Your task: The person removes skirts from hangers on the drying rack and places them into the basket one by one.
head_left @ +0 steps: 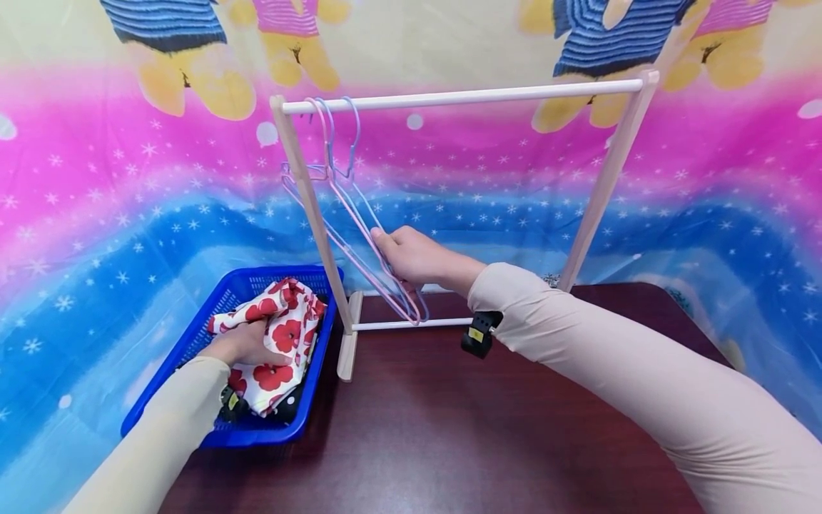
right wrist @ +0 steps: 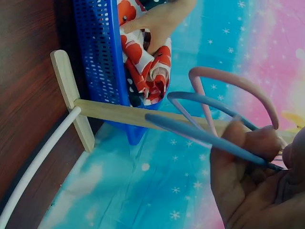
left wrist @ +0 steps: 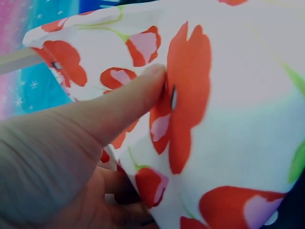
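A white garment with red flowers (head_left: 285, 343) lies bunched on top in a blue plastic basket (head_left: 307, 417). My left hand (head_left: 247, 345) grips it; in the left wrist view the thumb (left wrist: 128, 102) lies over the cloth and the other fingers are behind it. A pink hanger (head_left: 349, 207) and blue hangers (head_left: 366, 203) hang by their hooks near the rack's left end. My right hand (head_left: 417, 253) holds hangers by their right-hand side. Its fingers curl about a blue hanger (right wrist: 205, 136) in the right wrist view; which others it grips I cannot tell.
The wooden rack has a white top rail (head_left: 481, 96), two uprights and a low white bar (head_left: 443, 323). It stands on a dark red table (head_left: 449, 428), right of the basket. Darker dotted cloth (head_left: 289, 407) lies under the garment. A patterned curtain (head_left: 449, 171) hangs behind.
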A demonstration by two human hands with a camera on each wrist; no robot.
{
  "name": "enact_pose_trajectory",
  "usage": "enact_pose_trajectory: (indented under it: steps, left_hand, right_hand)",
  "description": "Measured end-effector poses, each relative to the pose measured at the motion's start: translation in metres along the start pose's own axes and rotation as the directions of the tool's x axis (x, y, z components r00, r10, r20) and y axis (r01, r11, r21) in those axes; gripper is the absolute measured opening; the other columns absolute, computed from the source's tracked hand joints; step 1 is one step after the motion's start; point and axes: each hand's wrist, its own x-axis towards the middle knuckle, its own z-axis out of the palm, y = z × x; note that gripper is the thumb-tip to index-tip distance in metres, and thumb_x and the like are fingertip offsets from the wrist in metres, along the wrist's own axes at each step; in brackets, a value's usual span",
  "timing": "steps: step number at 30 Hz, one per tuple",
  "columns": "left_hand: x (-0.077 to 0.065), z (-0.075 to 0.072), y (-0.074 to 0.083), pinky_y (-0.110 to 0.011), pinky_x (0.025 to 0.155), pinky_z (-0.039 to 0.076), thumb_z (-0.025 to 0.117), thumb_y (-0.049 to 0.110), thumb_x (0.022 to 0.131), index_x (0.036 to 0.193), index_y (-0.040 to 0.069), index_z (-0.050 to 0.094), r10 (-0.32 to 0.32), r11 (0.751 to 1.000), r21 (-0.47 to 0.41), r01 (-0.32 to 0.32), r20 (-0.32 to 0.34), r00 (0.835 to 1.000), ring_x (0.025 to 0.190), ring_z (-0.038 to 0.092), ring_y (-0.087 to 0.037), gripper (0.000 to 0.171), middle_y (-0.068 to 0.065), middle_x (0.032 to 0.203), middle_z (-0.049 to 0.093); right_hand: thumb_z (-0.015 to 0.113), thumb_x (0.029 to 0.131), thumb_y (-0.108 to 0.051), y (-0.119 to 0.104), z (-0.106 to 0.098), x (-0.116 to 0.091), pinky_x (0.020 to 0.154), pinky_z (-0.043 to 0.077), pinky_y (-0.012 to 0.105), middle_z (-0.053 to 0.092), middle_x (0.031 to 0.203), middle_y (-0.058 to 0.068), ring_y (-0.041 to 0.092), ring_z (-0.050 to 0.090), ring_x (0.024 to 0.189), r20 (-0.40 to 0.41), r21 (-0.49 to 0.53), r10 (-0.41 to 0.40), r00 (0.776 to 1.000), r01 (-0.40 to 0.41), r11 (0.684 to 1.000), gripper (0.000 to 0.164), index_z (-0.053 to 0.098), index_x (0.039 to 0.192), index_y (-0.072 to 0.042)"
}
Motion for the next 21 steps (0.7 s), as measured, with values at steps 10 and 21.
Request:
enact_pose_trajectory:
  steps: [10,21]
  left_hand:
    - [-0.012,-0.007,0.001,-0.060,0.098,0.052,0.062,0.055,0.095,0.149,-0.011,0.036,0.048,0.999,-0.005,-0.049,-0.058,0.997,0.115,0.059,-0.046,0.089,-0.036,0.142,0.051]
    - [-0.019,-0.009,0.002,-0.059,0.093,0.054,0.056,0.057,0.097,0.150,-0.007,0.037,0.011,0.998,-0.065,-0.019,-0.120,0.993,0.110,0.061,-0.043,0.085,-0.035,0.144,0.049]
  right_hand:
    - [0.026,0.111,-0.042,0.001,0.000,-0.002,0.049,0.040,0.026,0.038,0.055,-0.003,0.012,0.042,0.047,-0.100,-0.192,-0.114,0.988,0.093,0.977,0.058,0.046,0.065,-0.013]
    - [0.030,0.110,-0.045,0.005,-0.002,-0.005,0.055,0.034,0.029,0.033,0.052,-0.003,0.013,0.032,0.047,-0.135,-0.205,-0.147,0.980,0.118,0.972,0.061,0.040,0.059,-0.015]
